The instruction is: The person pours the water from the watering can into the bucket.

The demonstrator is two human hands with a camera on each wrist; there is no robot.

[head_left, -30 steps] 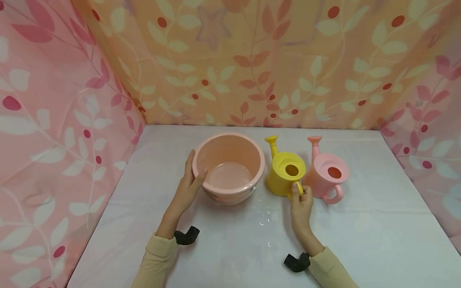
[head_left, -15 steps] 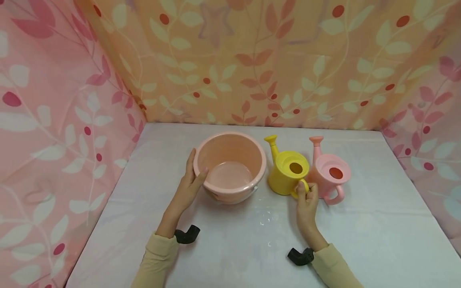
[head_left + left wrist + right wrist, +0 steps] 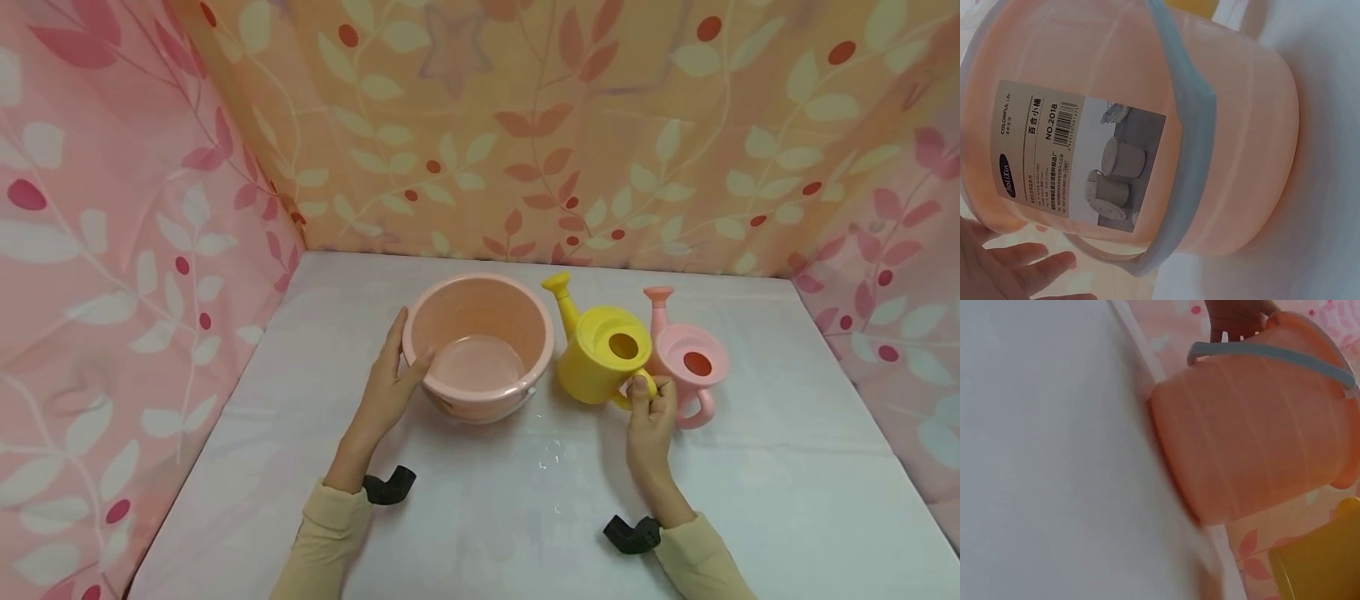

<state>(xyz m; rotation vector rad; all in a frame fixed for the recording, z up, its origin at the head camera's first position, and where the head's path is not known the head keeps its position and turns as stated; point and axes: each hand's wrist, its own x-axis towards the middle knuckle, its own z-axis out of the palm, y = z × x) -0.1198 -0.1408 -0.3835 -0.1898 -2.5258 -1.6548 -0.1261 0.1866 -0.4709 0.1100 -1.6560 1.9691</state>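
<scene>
A pale pink bucket (image 3: pixel 480 371) stands on the white table, its grey handle (image 3: pixel 1194 137) hanging down the near side. My left hand (image 3: pixel 388 383) holds its left rim, thumb over the edge and fingers along the outside wall. With my right hand (image 3: pixel 651 421) I pinch the handle of a yellow watering can (image 3: pixel 600 371), just right of the bucket. In the right wrist view, backdrop shows between the yellow can's base (image 3: pixel 1285 575) and the table, so it is lifted. Its spout points back and left. A pink watering can (image 3: pixel 686 358) stands close behind my right hand.
A few shiny water drops (image 3: pixel 551 458) lie on the table (image 3: pixel 480 533) in front of the bucket. Floral cloth (image 3: pixel 480 167) walls enclose the back and both sides. A black curved piece sits at each wrist. The bucket carries a printed label (image 3: pixel 1079 156).
My right hand has shifted right and slightly away from me, raising the yellow watering can and tipping its spout leftward. The left hand and bucket have stayed put.
</scene>
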